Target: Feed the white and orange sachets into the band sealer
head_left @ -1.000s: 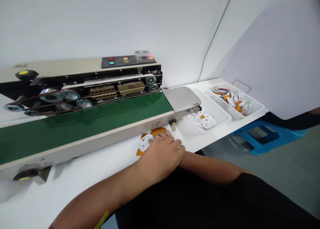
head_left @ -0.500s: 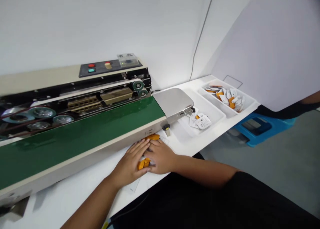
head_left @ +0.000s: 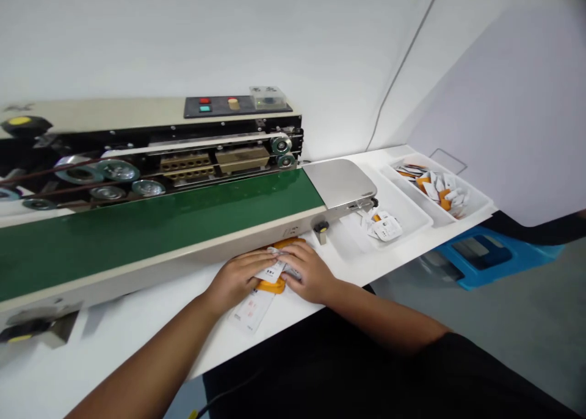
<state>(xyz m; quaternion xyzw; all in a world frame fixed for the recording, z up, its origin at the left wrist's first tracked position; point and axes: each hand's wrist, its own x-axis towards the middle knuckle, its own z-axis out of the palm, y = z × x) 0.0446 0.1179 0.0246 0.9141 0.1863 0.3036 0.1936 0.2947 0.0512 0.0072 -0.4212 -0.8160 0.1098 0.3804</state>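
Orange-and-white packets [head_left: 271, 273] lie bunched on the desk [head_left: 119, 327] beside the band sealer [head_left: 206, 214], left hand [head_left: 234, 283] and right hand [head_left: 312, 275] grasping them in a cupped grip, apparently gathering them, the next move likely needing even pressure.

1. There's a white wall [head_left: 137, 34] behind the table's [head_left: 130, 339] back edge.
2. A grey cable [head_left: 405, 65] slants down it.
3. Blue plastic stool [head_left: 526, 255] on grey floor [head_left: 462, 315], below the front edge's right end.
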